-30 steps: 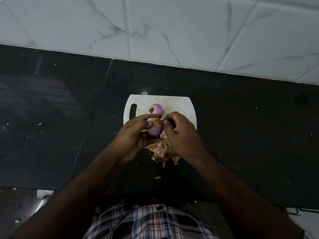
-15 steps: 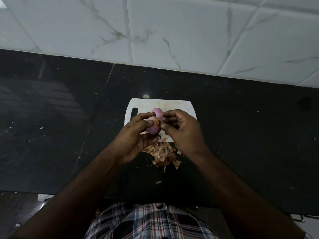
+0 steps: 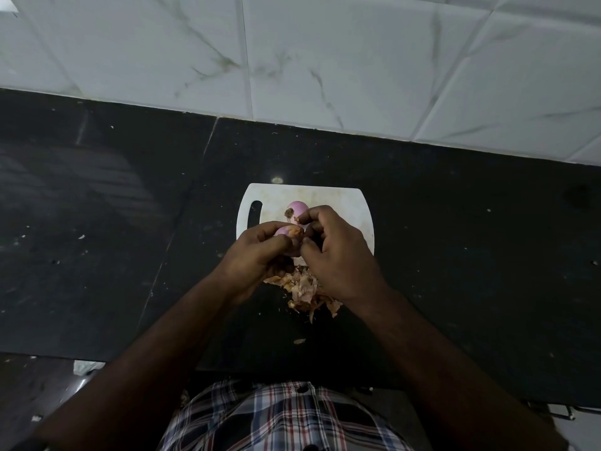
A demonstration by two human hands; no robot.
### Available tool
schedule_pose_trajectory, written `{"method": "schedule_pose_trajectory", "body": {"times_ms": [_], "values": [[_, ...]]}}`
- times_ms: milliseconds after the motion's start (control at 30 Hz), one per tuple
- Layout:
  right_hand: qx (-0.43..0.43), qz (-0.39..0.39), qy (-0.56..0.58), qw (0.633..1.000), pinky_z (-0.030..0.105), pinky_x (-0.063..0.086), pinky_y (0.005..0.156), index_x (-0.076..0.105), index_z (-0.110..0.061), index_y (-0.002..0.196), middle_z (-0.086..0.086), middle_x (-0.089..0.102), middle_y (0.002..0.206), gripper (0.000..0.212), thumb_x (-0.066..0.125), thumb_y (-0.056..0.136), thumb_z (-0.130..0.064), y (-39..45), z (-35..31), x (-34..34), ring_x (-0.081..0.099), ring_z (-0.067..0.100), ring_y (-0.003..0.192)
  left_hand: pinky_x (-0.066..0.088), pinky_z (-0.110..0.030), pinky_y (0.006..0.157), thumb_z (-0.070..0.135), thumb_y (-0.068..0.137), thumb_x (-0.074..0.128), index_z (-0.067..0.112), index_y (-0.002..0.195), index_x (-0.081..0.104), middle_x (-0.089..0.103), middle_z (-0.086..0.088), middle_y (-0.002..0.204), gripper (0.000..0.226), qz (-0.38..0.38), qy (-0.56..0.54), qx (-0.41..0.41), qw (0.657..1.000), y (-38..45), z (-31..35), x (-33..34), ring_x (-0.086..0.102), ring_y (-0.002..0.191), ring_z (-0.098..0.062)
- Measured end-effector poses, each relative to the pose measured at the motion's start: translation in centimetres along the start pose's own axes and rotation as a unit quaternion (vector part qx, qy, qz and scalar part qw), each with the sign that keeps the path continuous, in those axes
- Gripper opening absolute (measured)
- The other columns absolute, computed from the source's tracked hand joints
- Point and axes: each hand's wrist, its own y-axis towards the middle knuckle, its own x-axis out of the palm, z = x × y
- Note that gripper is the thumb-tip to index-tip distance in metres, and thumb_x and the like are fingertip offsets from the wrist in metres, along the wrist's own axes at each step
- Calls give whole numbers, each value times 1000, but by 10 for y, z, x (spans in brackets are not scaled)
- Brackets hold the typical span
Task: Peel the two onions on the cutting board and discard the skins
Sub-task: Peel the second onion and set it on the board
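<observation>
A white cutting board [image 3: 338, 203] lies on the black counter. One purple onion [image 3: 297, 210] rests on it with its root end facing me. My left hand [image 3: 260, 252] grips the second onion [image 3: 287, 231] just above the board's near edge; a brown bit of skin still clings to its top. My right hand [image 3: 335, 252] is beside it, fingers curled, fingertips pinching at that onion's skin. A pile of dry brown skins [image 3: 304, 289] lies on the counter below both hands, partly hidden by them.
The black stone counter [image 3: 471, 255] runs wide on both sides, flecked with small skin scraps [image 3: 299, 341]. A white marble-tiled wall [image 3: 325, 60] stands behind. The counter's front edge is close to my checked shirt [image 3: 276, 418].
The hands with the held onion have stayed over the board's near edge; my right fingers have shifted along the top of the onion, still picking at its skin.
</observation>
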Motion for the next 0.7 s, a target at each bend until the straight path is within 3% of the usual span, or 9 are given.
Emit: {"method": "schedule_pose_trajectory", "body": {"times_ms": [133,233,300,367,433,500,600,700], "values": [[-21,35,-19,999,8,41,76,57,-18,120,-15,57,100,27,60,93,-14,-3,-3,4,55,-1,89,45,-23,52,15,96,53,4,98,64,64,-5,78,16,3,-25,-11,1000,-1,1,4,55,60,-14],[-70,135,-30,988,7,41,84,63,-11,110,-13,58,104,20,58,92,-4,-5,2,1,54,-11,98,43,-20,48,19,98,47,5,101,61,63,-8,81,20,27,-72,-56,995,-3,3,2,55,58,-12],[-78,163,-36,983,16,48,86,66,-10,108,-9,61,103,19,59,92,-3,-1,9,-8,58,-4,100,45,-19,47,20,98,47,5,107,62,67,-9,81,23,22,-88,-77,993,-6,2,-4,56,58,-13],[-60,120,-60,989,20,50,85,71,-12,107,-3,68,103,18,62,93,-7,3,14,-15,62,8,99,47,-20,49,21,96,53,5,111,60,69,-12,85,23,-1,-92,-84,992,-9,2,-7,59,61,-15],[-25,41,-71,996,13,48,84,74,-15,110,-1,71,106,19,63,94,-11,4,17,-15,64,10,100,49,-22,51,23,88,59,6,113,55,69,-14,88,30,-16,-106,-76,991,-11,0,-7,62,64,-19],[12,-11,-49,999,19,50,88,73,-18,116,-3,72,113,23,64,95,-19,3,17,-11,65,9,101,53,-24,55,20,88,63,7,115,53,70,-16,92,32,-16,-117,-64,991,-10,0,-6,65,68,-22],[74,-31,52,995,34,58,88,72,-23,120,-9,74,111,32,72,89,-32,2,12,-8,68,2,86,57,-25,63,19,90,66,9,118,59,71,-15,95,31,-12,-123,-51,991,-11,0,-7,70,77,-21],[98,-11,107,989,42,60,85,76,-26,110,-10,77,98,28,78,83,-34,3,12,-1,72,7,86,58,-25,67,20,87,63,10,124,60,73,-11,92,39,-11,-135,-36,990,-11,-2,-7,72,83,-16]]}}
